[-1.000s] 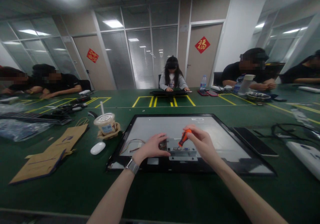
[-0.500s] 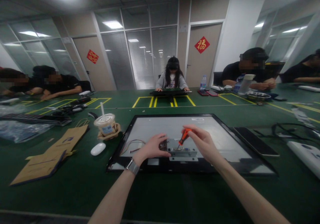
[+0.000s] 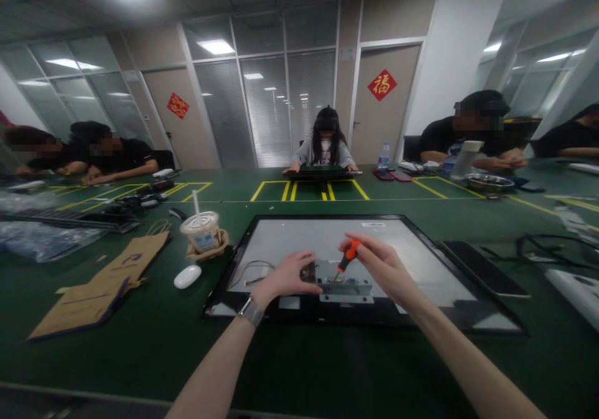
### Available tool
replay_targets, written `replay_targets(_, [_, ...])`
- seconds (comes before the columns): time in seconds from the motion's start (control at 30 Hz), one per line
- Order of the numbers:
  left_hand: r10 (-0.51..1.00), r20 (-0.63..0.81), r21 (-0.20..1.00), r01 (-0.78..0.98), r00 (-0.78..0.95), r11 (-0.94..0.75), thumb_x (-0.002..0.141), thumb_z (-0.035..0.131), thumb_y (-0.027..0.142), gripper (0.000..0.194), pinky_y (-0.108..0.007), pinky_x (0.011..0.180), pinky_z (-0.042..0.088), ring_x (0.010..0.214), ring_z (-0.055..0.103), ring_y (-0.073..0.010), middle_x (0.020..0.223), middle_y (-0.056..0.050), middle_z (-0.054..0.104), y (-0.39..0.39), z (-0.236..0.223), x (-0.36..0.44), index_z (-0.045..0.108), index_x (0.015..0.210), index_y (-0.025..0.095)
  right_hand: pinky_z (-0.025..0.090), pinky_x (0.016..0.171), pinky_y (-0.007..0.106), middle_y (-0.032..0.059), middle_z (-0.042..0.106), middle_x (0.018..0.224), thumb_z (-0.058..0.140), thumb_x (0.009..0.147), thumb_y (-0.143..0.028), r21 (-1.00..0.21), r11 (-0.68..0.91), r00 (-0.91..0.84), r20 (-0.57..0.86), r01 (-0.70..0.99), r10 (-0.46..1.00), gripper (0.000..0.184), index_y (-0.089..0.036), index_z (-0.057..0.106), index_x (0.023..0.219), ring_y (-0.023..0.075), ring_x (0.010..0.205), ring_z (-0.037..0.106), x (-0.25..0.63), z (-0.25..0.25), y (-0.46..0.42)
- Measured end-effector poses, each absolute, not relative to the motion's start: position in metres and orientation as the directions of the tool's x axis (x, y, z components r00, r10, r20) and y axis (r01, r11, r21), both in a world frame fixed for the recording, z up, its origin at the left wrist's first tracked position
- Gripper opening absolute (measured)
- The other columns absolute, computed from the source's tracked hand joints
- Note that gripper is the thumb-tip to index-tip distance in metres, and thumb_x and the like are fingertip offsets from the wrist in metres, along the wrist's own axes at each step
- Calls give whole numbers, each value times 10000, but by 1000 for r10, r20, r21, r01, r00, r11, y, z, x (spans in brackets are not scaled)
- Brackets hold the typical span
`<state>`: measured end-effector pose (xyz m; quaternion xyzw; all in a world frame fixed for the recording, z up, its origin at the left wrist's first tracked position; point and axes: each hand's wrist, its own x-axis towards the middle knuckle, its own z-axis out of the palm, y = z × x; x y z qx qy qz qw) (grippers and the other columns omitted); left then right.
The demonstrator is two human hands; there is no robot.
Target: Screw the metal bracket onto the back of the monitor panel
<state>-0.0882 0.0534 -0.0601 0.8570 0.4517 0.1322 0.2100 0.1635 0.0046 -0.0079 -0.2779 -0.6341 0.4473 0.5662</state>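
Note:
A black-framed display panel (image 3: 318, 238) lies with its pale grey face up in front of me. On its near half sits a metal bracket (image 3: 349, 295) with a small circuit board and connectors. My left hand (image 3: 292, 274) grips the bracket's left end between thumb and fingers. In my right hand (image 3: 378, 262) is a screwdriver (image 3: 349, 255) with an orange and black handle, held tilted by the fingertips. Its shaft points down into the bracket by the board; the exact contact point is too small to tell. Thin wires (image 3: 253, 272) run over the panel left of my left hand.
To the left stand a lidded drink cup (image 3: 202, 232) with a straw, a white mouse (image 3: 187, 276) and brown paper bags (image 3: 100, 288). A dark flat slab (image 3: 484, 268) and a white device (image 3: 573, 294) lie to the right. A person (image 3: 325, 141) sits opposite; others sit on both sides.
The whole view has shifted slightly to the right. My left hand stays on the bracket; the screwdriver handle has turned slightly in my right fingers.

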Motion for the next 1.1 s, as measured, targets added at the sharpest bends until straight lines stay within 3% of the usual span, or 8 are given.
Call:
replay_targets(0.1, [833, 30, 483, 722, 553, -496, 680, 721, 700, 930, -493, 1186, 272, 1441, 329, -337, 1575, -114, 355, 52, -60, -88, 480, 1443, 226, 542, 931, 433, 65, 735, 1049, 561, 959, -423, -868, 483, -209, 497, -117, 842, 312, -283, 665, 1218, 222, 996, 692, 164, -7, 5])
replay_targets(0.27, [832, 11, 555, 689, 554, -466, 661, 796, 580, 864, -491, 1190, 267, 1445, 319, -341, 1573, -107, 359, 54, -54, -89, 531, 1402, 223, 582, 869, 434, 67, 728, 1075, 585, 940, -426, -827, 555, -155, 562, -88, 813, 294, -283, 647, 1190, 228, 950, 716, 163, -8, 7])
replay_targets(0.43, [791, 44, 709, 539, 610, -455, 771, 724, 297, 600, -417, 1173, 318, 1379, 434, -271, 1468, -68, 512, 57, -47, -96, 575, 1348, 224, 601, 807, 415, 64, 742, 940, 718, 830, -437, -817, 574, -90, 568, 64, 818, 286, -236, 738, 1032, 238, 852, 719, 164, -8, 6])
replay_targets(0.53, [794, 76, 713, 524, 603, -466, 823, 667, 281, 489, -392, 1147, 357, 1326, 491, -246, 1427, -54, 555, 57, -48, -96, 606, 1304, 224, 587, 843, 412, 69, 742, 998, 688, 853, -432, -795, 595, -72, 590, 117, 804, 266, -242, 757, 1025, 245, 912, 712, 165, -6, 4])
replay_targets(0.7, [874, 181, 607, 648, 451, -460, 929, 543, 293, 307, -371, 1052, 456, 1150, 614, -218, 1261, -79, 662, 58, -56, -90, 661, 1192, 187, 558, 925, 445, 80, 752, 1102, 600, 917, -430, -821, 569, -106, 562, 55, 821, 311, -260, 724, 1146, 258, 1027, 707, 166, -4, 3])
replay_targets(0.87, [877, 325, 345, 819, 354, -459, 944, 499, 212, 305, -464, 1153, 342, 1313, 509, -253, 1357, -110, 607, 62, -65, -89, 657, 1204, 193, 594, 772, 377, 67, 738, 916, 732, 815, -428, -802, 593, -60, 590, 79, 806, 263, -228, 771, 982, 228, 825, 711, 167, -4, 5])
replay_targets(0.97, [889, 327, 330, 842, 321, -426, 943, 500, 216, 358, -493, 1184, 290, 1372, 455, -259, 1435, -122, 544, 62, -66, -89, 610, 1282, 185, 590, 759, 360, 58, 712, 890, 735, 812, -428, -796, 598, -13, 599, 93, 800, 245, -226, 771, 945, 214, 801, 697, 166, -4, 6])
replay_targets(1.1, [884, 327, 359, 822, 333, -442, 937, 513, 224, 376, -448, 1182, 316, 1373, 458, -243, 1439, -123, 542, 61, -66, -88, 603, 1298, 172, 581, 857, 397, 74, 744, 1011, 650, 886, -432, -818, 575, -49, 573, 31, 818, 276, -249, 744, 1071, 240, 954, 710, 167, -4, 6])
